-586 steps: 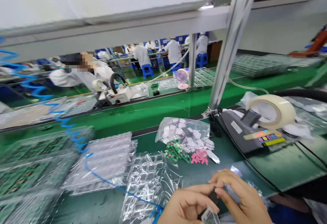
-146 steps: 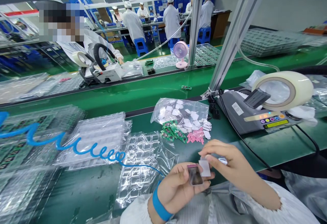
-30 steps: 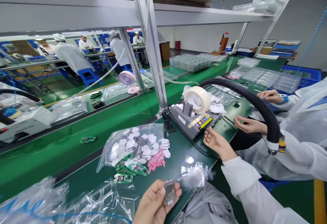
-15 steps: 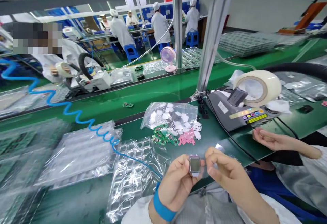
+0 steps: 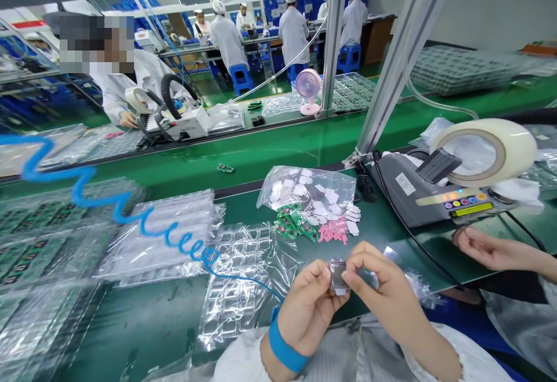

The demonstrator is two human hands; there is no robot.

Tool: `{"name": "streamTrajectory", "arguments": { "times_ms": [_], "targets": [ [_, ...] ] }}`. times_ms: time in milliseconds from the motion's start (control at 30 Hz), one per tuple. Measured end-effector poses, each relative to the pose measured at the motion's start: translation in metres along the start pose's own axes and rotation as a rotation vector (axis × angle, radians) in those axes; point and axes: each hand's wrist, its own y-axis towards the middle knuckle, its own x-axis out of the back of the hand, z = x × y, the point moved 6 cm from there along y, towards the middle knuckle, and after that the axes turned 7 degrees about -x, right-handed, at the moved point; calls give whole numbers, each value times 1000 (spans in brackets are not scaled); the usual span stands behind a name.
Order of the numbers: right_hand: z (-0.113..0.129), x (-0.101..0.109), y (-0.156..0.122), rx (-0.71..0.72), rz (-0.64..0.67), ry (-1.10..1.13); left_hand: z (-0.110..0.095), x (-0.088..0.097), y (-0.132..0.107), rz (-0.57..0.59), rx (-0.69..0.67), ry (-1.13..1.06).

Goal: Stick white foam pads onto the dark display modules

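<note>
My left hand, with a blue wristband, and my right hand meet low in the middle of the view. Between their fingertips they pinch a small rectangular screen module with a grey face. Whether my right fingers also pinch a piece of tape against it I cannot tell. Just beyond lie a heap of small green circuit boards, pink tabs and a clear bag of white pads.
A tape dispenser with a big tape roll stands to the right; a neighbour's hand rests near it. Clear plastic trays and a blue coiled hose lie left. A green conveyor runs behind, workers beyond it.
My right hand came back from the tape dispenser and closed on the module beside my left hand. My view swung left and down. The loose board on the conveyor drifted right.
</note>
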Motion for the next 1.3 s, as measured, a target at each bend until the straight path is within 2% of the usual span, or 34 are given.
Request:
{"name": "streamTrajectory", "arguments": {
  "times_ms": [67,100,133,167,267,333,433,567,733,933,1133,1200,1300],
  "targets": [
    [1,5,-3,76,-198,-161,0,1,0,-18,-17,25],
    [1,6,-5,105,-270,-218,-1,2,0,-25,-31,53],
    [1,5,-6,129,-288,-251,-1,3,0,-26,-43,87],
    [1,1,-6,154,-247,-263,-2,4,-1,-20,-50,126],
    [1,-21,-1,215,67,-261,-7,7,-7,9,-78,253],
    [-3,-30,8,189,187,-272,-15,10,-13,32,-90,318],
    [-15,-37,34,88,153,-326,-30,18,-22,19,-75,360],
    [-32,-57,72,-8,87,-514,-49,39,-29,-133,-107,282],
    [-45,-84,91,-92,102,-701,-61,59,-33,-245,-111,188],
    [-47,-80,71,-117,203,-717,-75,68,-36,-259,-199,228],
    [-79,-67,25,-219,261,-763,-83,61,-36,-262,-347,441],
    [-87,-61,14,-203,273,-774,-83,58,-35,-264,-373,514],
    [-86,-50,8,-76,284,-780,-82,54,-33,-238,-409,640]
  ]
}}
